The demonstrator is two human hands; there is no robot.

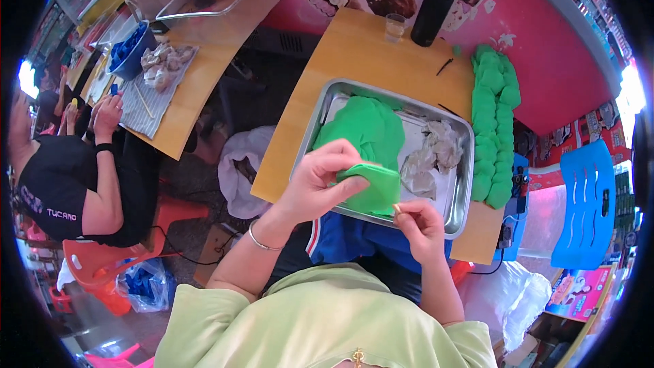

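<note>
My left hand (319, 176) holds a round green dough wrapper (373, 187) just above the near edge of a metal tray (331, 98). My right hand (417, 223) sits beside it, fingers closed on a small pale stick whose tip shows at the thumb. In the tray lie a stack of green wrappers (361, 126) on the left and a heap of grey-white filling (434, 157) on the right. A long row of green dough pieces (496, 123) lies on the wooden table (354, 54) to the right of the tray.
A black flask (433, 11) and a small glass (394, 27) stand at the table's far edge. A person in black sits at the left by a second wooden table (204, 61) with a striped cloth, filling and a blue bowl (129, 50). Red stools, bags and a blue chair surround.
</note>
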